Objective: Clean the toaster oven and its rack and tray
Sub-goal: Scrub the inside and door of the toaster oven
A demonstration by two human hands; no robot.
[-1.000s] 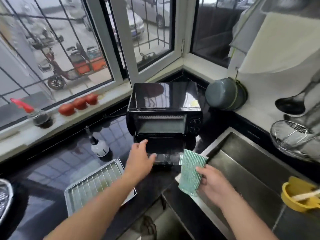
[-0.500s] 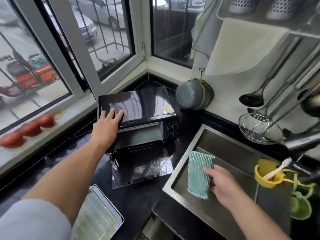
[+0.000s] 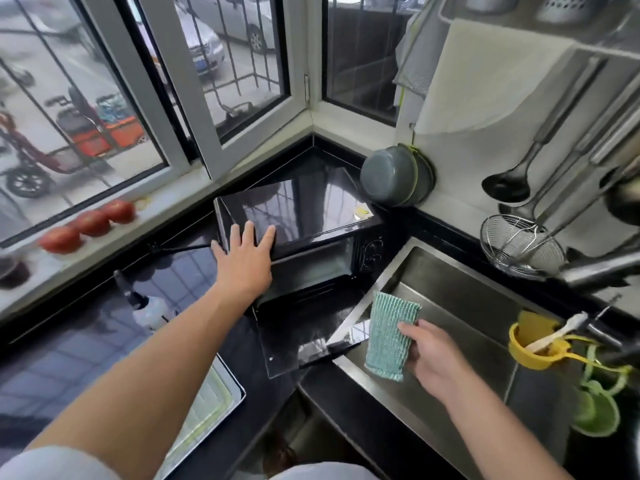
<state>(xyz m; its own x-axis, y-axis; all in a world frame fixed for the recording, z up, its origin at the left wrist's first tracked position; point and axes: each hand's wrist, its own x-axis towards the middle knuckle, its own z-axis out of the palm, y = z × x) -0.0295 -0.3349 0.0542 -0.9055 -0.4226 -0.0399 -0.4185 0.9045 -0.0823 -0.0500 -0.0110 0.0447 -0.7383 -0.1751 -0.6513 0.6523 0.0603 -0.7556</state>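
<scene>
Left hand (image 3: 244,263) lies flat, fingers spread, on the oven's (image 3: 304,216) top front-left corner. Right hand (image 3: 433,358) pinches a cloth (image 3: 389,337) right of the oven's open door (image 3: 301,327), seemingly over the sink (image 3: 460,306).

Daylight kitchen view, bright at the window (image 3: 145,109), with wide-angle bending.

Light enters through the window and makes strong glare on the glossy top of the toaster oven (image 3: 298,209) just below it and on the black counter (image 3: 69,348). Straight lines curve toward the frame edges. Tomatoes (image 3: 90,223) under the window look blurred.
</scene>
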